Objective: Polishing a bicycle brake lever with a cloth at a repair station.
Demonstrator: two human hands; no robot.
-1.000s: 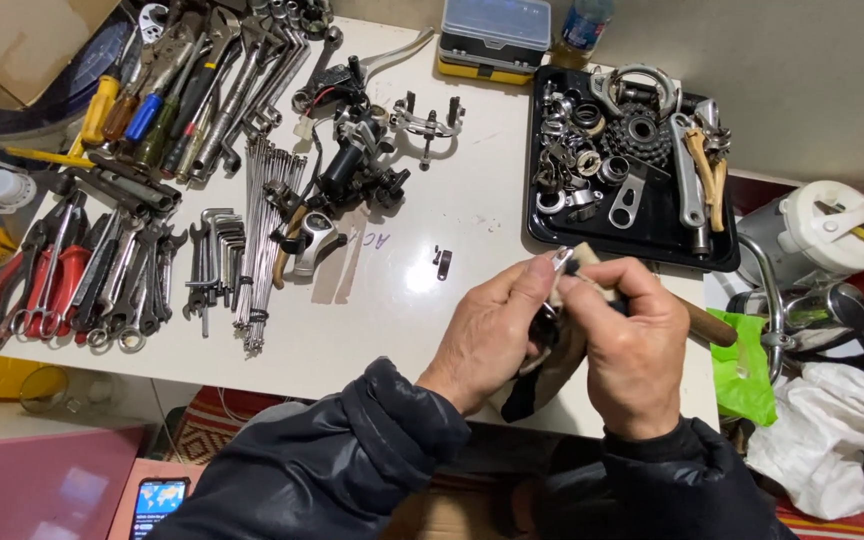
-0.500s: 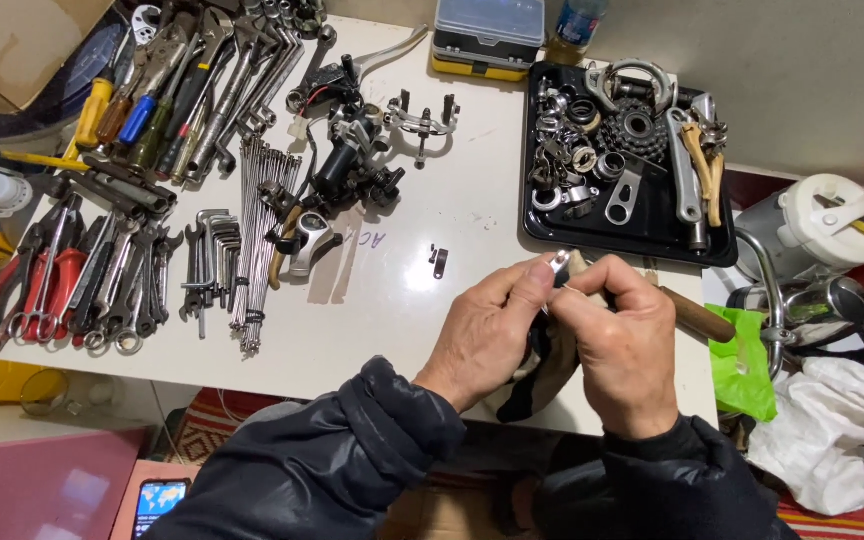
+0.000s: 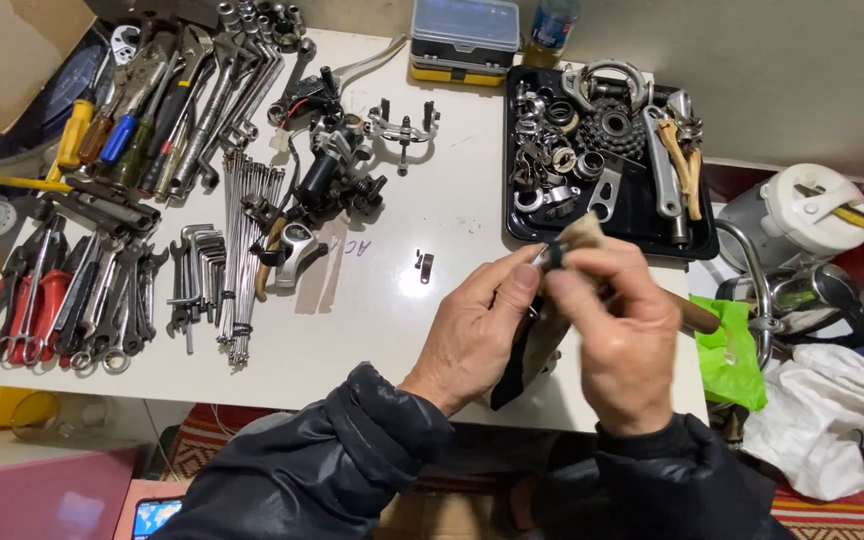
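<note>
My left hand [image 3: 477, 325] and my right hand [image 3: 620, 325] meet over the white table [image 3: 372, 300] near its front edge. Together they grip a small metal part [image 3: 544, 256] wrapped in a dirty rag [image 3: 552, 320] that hangs down between them. The right thumb and fingers press the rag around the part's top. Most of the part is hidden by the fingers and cloth. A tiny dark clip [image 3: 424, 264] lies on the table just left of my left hand.
A black tray [image 3: 692, 238] of bicycle parts sits behind my hands. Brake calipers [image 3: 337, 175], spokes [image 3: 244, 250], hex keys [image 3: 192, 275], wrenches, pliers [image 3: 22, 310] and screwdrivers [image 3: 92, 130] cover the left side. A white kettle [image 3: 787, 215] and green bag [image 3: 727, 350] stand right.
Both hands stay together on the rag and part, shifting slightly; the right fingers have worked the cloth around the part's top.
</note>
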